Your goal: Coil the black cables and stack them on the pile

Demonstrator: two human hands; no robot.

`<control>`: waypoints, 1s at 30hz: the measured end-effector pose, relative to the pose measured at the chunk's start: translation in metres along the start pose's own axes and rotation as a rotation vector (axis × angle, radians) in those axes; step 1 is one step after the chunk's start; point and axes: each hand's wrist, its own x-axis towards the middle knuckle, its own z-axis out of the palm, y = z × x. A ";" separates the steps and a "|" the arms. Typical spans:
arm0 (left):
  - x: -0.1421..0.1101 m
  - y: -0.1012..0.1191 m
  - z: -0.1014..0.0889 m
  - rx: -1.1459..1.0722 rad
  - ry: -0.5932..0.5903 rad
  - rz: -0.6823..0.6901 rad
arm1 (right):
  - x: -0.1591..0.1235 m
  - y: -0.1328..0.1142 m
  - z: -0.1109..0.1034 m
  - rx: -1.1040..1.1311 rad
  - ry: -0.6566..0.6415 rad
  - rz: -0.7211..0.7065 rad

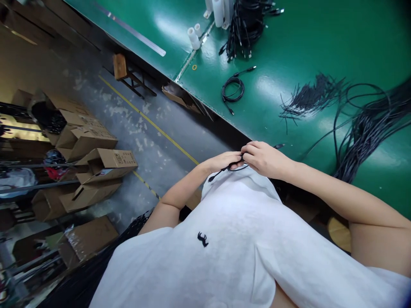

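Note:
Close to my body, at the table's near edge, my left hand (225, 161) and my right hand (261, 157) meet with fingers closed around a black cable (221, 171). One plug end of it sticks out below my left hand, and a dark tip shows beyond my right hand. The part between my fingers is mostly hidden. On the green table ahead lies a coiled black cable (224, 95) with plugs on both ends. To the right is a loose pile of short black ties or wires (313, 96), beside a large bundle of long black cables (362, 132).
A heap of black cables with plugs (245, 32) sits at the back beside white rolls (193, 38). A metal ruler (138, 34) and a small yellow ring (194, 67) lie on the green table (321, 38). Cardboard boxes (105, 164) and a wooden stool (120, 67) stand left.

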 end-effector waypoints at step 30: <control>0.025 -0.006 0.029 -0.009 0.039 0.046 | 0.001 -0.016 -0.028 -0.544 -0.530 -0.027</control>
